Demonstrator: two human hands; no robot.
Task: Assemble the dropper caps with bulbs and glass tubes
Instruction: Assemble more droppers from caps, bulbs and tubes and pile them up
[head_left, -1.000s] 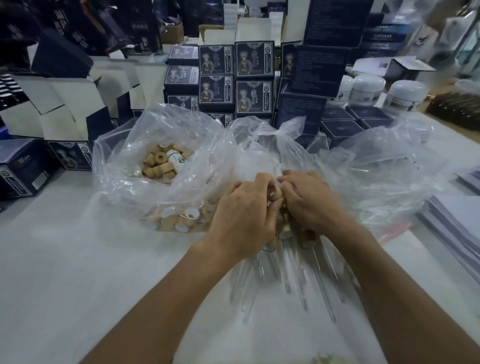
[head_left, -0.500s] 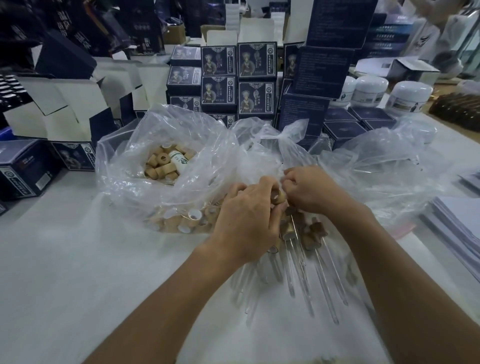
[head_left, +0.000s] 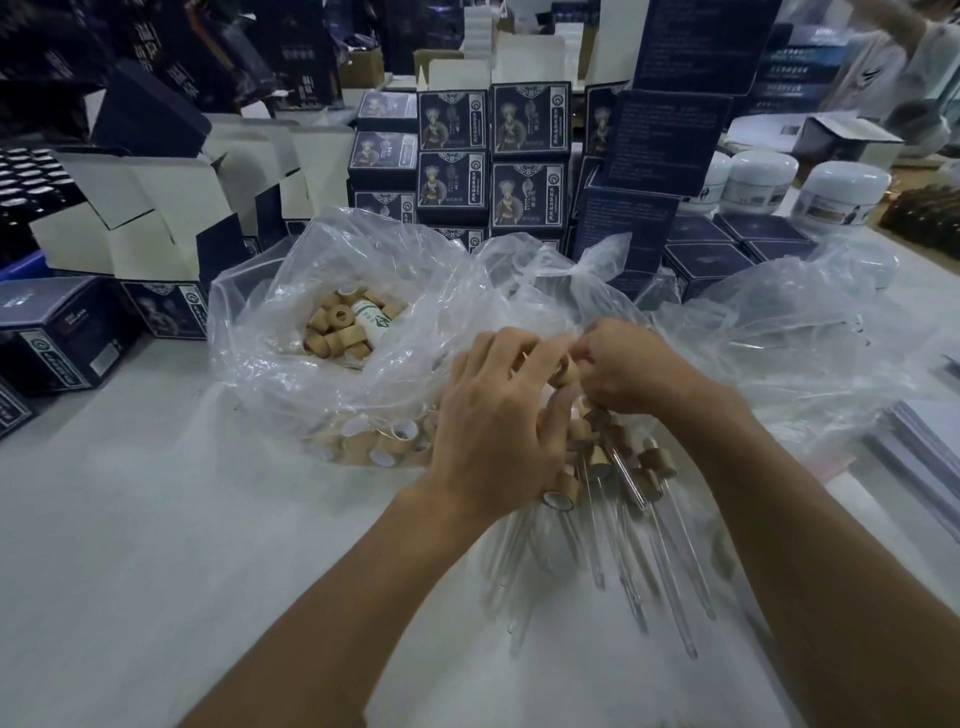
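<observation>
Hands: left hand (head_left: 496, 415) and right hand (head_left: 631, 364) pinch 1 wooden cap (head_left: 566, 371) together.
Near: finished droppers (head_left: 623, 483) (glass tubes toward viewer).
Left: cap bag (head_left: 291, 332).

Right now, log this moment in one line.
stage: fitting cap | left hand: holds wooden cap | right hand: pinching at cap | finished droppers: piled below

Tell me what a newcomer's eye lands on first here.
First, the two hands, left hand and right hand, meeting at the table's centre over a wooden cap, above a fan of finished droppers with glass tubes. Next, the clear plastic bag of loose wooden caps at centre-left. Behind stands a wall of dark printed boxes.
</observation>
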